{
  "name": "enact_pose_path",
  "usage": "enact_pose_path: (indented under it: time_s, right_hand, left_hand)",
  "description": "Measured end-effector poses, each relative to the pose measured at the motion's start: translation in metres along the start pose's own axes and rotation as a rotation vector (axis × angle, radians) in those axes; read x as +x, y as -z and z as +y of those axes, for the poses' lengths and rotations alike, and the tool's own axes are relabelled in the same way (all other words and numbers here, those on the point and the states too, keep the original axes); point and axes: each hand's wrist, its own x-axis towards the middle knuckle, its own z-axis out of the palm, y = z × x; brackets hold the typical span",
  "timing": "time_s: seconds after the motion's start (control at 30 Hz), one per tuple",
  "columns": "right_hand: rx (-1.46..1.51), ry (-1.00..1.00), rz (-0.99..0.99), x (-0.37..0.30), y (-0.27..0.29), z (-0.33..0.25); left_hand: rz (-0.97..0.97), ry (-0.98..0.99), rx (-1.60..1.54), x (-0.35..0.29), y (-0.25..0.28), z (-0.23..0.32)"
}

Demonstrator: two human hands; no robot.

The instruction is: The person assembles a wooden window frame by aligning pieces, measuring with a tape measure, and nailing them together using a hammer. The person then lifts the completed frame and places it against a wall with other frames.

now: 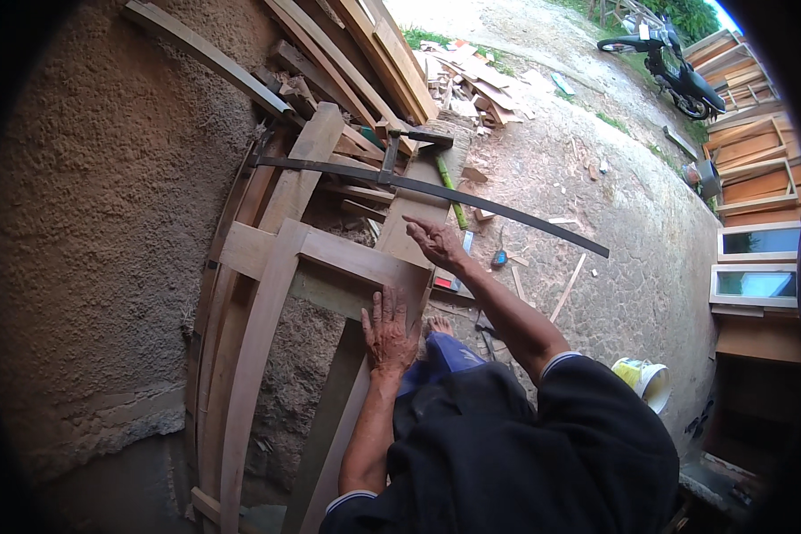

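Observation:
My left hand (389, 333) lies flat with fingers spread on the near corner of a wooden frame (262, 356), where a rail meets an upright. Nothing is held in it. My right hand (438, 243) hovers just beyond that corner, fingers stretched toward the left, and holds nothing that I can see. Ahead of both hands a long metal bar clamp (498, 209) lies across the timber, its dark screw handle (427, 138) near the middle. Under the clamp runs a wide plank (416, 214) with a green stick-like piece (451, 190) beside it.
Stacked timber (374, 53) leans by the rough wall (116, 196) at left. A tape measure (499, 259) and thin offcuts lie on the ground to the right. A white bucket (654, 386) rests tipped at right. Scrap wood (481, 84) and a motorcycle (672, 71) are farther off.

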Motion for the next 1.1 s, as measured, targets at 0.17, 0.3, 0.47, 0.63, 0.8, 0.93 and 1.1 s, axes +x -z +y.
enact_pose_path:
  time_s: [0.17,0.3,0.47,0.63,0.8,0.93,1.1]
  right_hand:
    - [0.049,-0.294,0.135,-0.081,0.044,0.085]
    - [-0.073,-0.632,-0.133,-0.152,0.023,0.19]
    - [-0.042,-0.791,-0.134,-0.209,-0.043,0.347]
    - [-0.071,-0.991,0.042,-0.199,-0.114,0.478]
    - [-0.007,-1.028,0.329,-0.149,-0.157,0.548]
    - [0.021,-1.201,0.391,-0.128,-0.181,0.589]
    - [0.224,-1.372,0.57,-0.117,-0.205,0.624]
  left_hand:
    - [-0.028,0.059,0.024,0.005,-0.002,0.002]
    - [-0.08,0.076,0.101,0.008,-0.004,0.006]
    - [-0.169,0.117,0.221,-0.004,-0.01,0.0]
    - [-0.121,0.131,0.286,-0.01,-0.008,-0.004]
    - [-0.136,0.21,0.287,0.004,-0.024,-0.013]
    - [-0.132,0.151,0.263,0.024,-0.042,-0.015]
    - [-0.111,0.121,0.245,0.036,-0.048,-0.011]
